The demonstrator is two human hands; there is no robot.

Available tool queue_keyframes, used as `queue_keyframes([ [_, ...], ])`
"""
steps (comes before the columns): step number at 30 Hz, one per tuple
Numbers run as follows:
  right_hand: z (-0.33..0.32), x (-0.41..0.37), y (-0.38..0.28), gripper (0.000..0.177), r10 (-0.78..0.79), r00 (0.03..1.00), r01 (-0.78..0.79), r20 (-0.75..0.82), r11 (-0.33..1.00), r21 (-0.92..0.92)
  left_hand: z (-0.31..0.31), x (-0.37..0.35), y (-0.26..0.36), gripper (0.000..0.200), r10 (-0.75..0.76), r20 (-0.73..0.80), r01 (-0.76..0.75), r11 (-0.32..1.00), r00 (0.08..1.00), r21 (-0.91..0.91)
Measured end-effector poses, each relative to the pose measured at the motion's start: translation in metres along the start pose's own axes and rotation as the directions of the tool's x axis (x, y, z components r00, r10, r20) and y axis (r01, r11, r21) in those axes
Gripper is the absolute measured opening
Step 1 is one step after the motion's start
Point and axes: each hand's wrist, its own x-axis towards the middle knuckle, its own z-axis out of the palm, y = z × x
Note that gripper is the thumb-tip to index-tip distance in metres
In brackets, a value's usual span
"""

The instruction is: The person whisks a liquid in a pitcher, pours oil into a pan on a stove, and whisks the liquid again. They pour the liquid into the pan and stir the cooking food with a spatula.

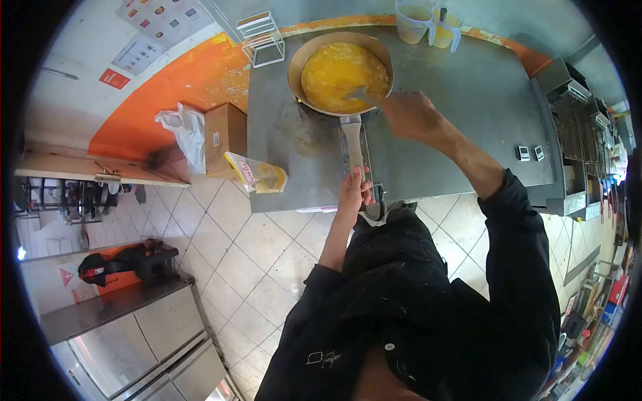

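Observation:
A deep pan [295, 75] with yellow liquid [341, 67] in it sits near the back of the grey counter. My left hand [354, 192] is wrapped round the end of the pan's long handle [354, 140]. Blurred by motion, my right hand [409, 115] is closed at the pan's right edge. From it a grey utensil [361, 95] reaches into the yellow liquid; its handle is hidden in the hand. Left of the pan handle, a pouch with yellow contents [267, 177] lies at the counter's front left corner.
Two clear jugs [412, 27] stand at the back, right of the pan. A white wire rack [262, 40] is at the back left. Two small timers [523, 153] lie on the right side of the grey counter [461, 154]. A cardboard box [224, 137] and white bag [187, 134] are at the left.

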Motion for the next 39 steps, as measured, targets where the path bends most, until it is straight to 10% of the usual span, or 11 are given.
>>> queue_keyframes([
  [11,0.025,0.074,0.041,0.028,0.155,0.987,-0.156,-0.041,0.987,-0.041,-0.001,0.000,-0.001,0.054,-0.004,-0.003,0.004,1.000,1.000,0.001],
  [26,0.012,0.029,-0.010,0.023,-0.107,0.992,0.109,-0.066,0.993,0.033,-0.001,0.000,0.001,0.053,-0.013,-0.004,0.013,1.000,1.000,0.011],
  [31,-0.025,-0.017,-0.011,0.015,0.041,0.994,-0.040,0.105,0.999,-0.013,-0.006,0.001,0.001,0.054,-0.025,0.007,0.025,1.000,1.000,0.009],
  [39,-0.015,0.011,0.021,0.015,0.184,0.982,-0.186,-0.045,0.981,-0.061,-0.006,0.000,0.001,0.053,-0.007,0.023,0.007,1.000,1.000,0.005],
])
